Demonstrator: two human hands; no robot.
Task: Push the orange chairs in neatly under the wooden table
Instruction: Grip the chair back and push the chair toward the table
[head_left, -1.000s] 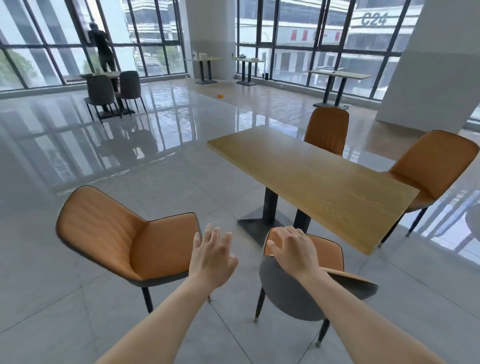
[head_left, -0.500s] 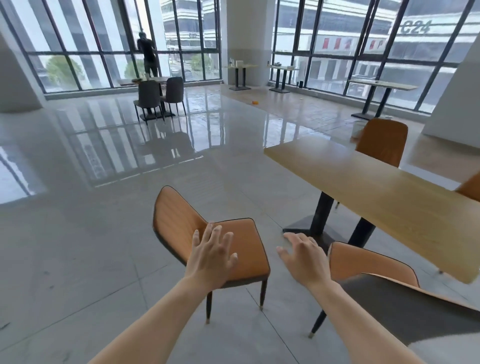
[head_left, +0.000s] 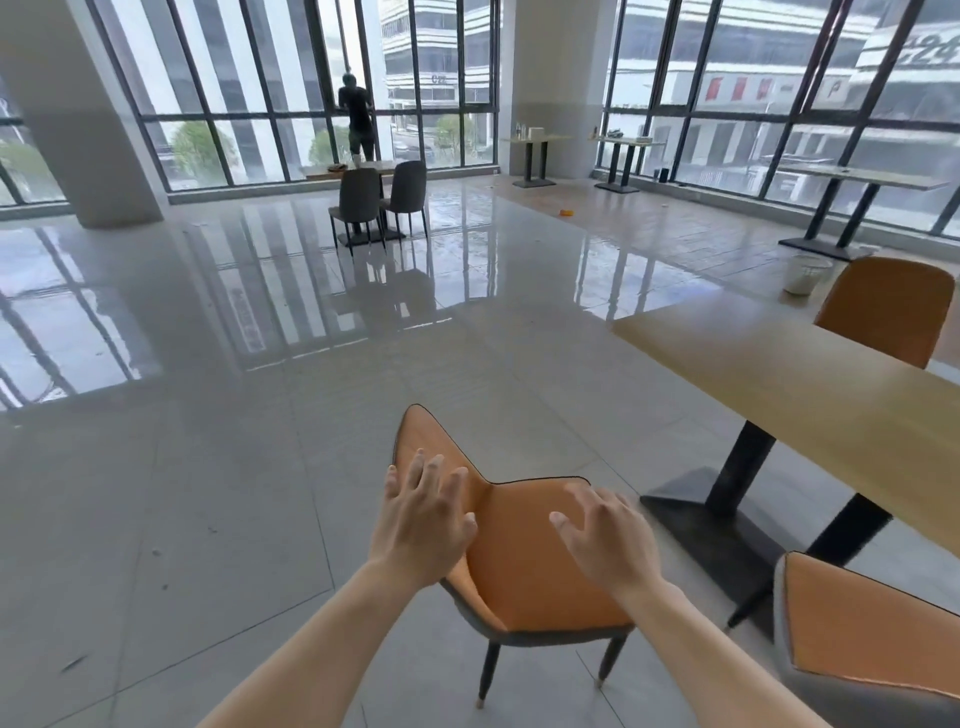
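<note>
Head view. An orange chair (head_left: 530, 566) stands on the grey tiled floor (head_left: 208, 493), off the near left corner of the wooden bench (head_left: 810, 384) and apart from its black pedestal base. The chair has an orange padded seat and backrest edged in dark piping, a grey outer shell and dark tapered legs; its backrest is on the side away from the bench. The left hand (head_left: 423, 525) is over the backrest and the right hand (head_left: 608, 540) over the seat, both with fingers spread and holding nothing; contact with the chair cannot be judged. A second orange chair (head_left: 857, 623) sits at the bench's near edge, and a third orange chair (head_left: 888, 306) at its far edge.
</note>
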